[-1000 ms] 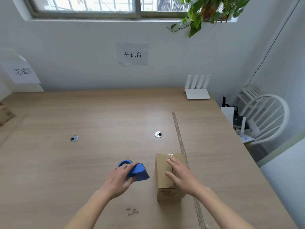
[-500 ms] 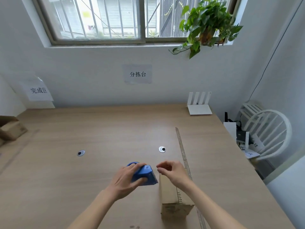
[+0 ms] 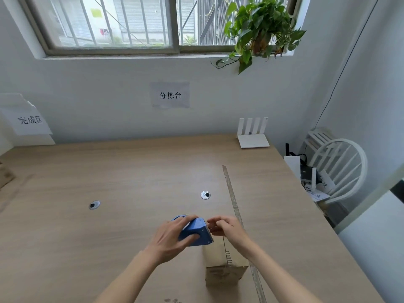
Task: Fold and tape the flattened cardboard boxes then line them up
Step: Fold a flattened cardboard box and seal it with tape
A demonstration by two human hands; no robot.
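Note:
A small folded cardboard box (image 3: 223,267) stands on the wooden table (image 3: 131,171) near its front edge, partly hidden by my right forearm. My left hand (image 3: 172,237) grips a blue tape dispenser (image 3: 196,231) just left of and above the box. My right hand (image 3: 227,226) is at the dispenser's cutting edge, its fingertips pinching there; the tape itself is too thin to make out. Another piece of cardboard (image 3: 5,178) shows at the far left edge of the table.
A long metal ruler (image 3: 232,200) lies on the table right of the box. Two round cable holes (image 3: 205,195) (image 3: 94,205) sit mid-table. A white router (image 3: 253,136) stands at the back right. A white chair (image 3: 336,171) is beside the table's right edge.
My right hand left the top of the box and rose to the dispenser's cutting edge. My left hand lifted the dispenser toward the box. The camera tilted up.

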